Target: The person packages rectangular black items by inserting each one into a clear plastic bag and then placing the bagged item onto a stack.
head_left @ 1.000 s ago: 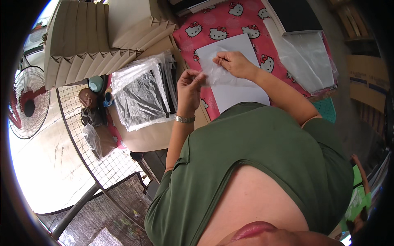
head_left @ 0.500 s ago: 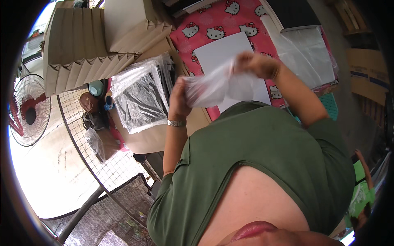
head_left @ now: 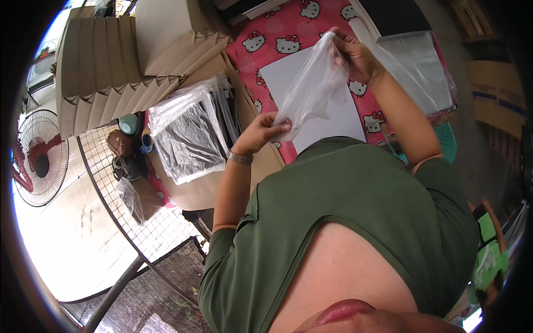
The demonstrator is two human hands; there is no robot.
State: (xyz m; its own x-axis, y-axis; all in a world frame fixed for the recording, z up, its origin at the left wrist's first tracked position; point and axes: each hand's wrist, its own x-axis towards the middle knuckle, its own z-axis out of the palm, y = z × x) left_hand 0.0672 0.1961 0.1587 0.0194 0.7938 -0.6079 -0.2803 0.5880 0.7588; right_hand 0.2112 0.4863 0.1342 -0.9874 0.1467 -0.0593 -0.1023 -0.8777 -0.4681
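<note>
A clear plastic bag (head_left: 313, 83) is stretched on a slant between my two hands. My left hand (head_left: 262, 133) pinches its lower left end between thumb and fingers; a metal band circles that wrist. Farther off and to the right, my right hand (head_left: 355, 58) grips the upper end, with some fingers showing through the film. Beneath the bag lies a white sheet (head_left: 283, 69) on a pink patterned cover (head_left: 247, 58). Just left of my left hand rests a stack of dark flat pieces in clear plastic (head_left: 191, 136).
Folded brown cardboard (head_left: 100, 72) is piled at the far left. Flat clear plastic bags (head_left: 416, 75) lie at the right beside a black flat piece (head_left: 394, 16). A fan (head_left: 41, 158) stands at the left edge, near a wire grid (head_left: 105, 166). A teal basket (head_left: 446, 141) sits right.
My right hand has moved up and away, drawing the bag out into a longer slant. My left hand has shifted slightly right and lower, still holding its end.
</note>
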